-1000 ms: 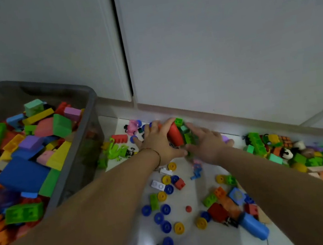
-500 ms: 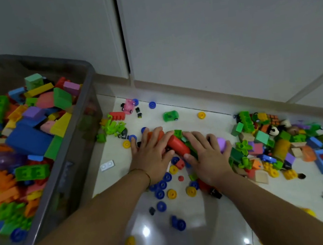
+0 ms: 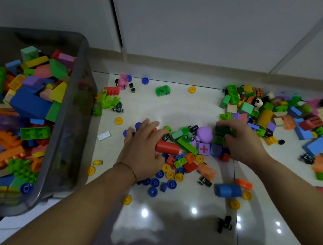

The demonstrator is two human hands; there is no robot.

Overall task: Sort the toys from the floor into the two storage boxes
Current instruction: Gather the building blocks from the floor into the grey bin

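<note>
A home, likely a child's room or play corner. Toys [image 3: 191, 151] litter a glossy tiled floor [image 3: 174, 104] beside white cupboard doors [image 3: 204, 14]. A grey box [image 3: 84, 103] of blocks stands left.

Only legible sign: a red plus on the upward face of a small purple cube [image 3: 203, 149] in the toy pile on the floor. The blue cube [image 3: 215, 149] touching it on the view's right carries a printed mark, too blurred to read. Print on the other toys is too small to tell.
</note>
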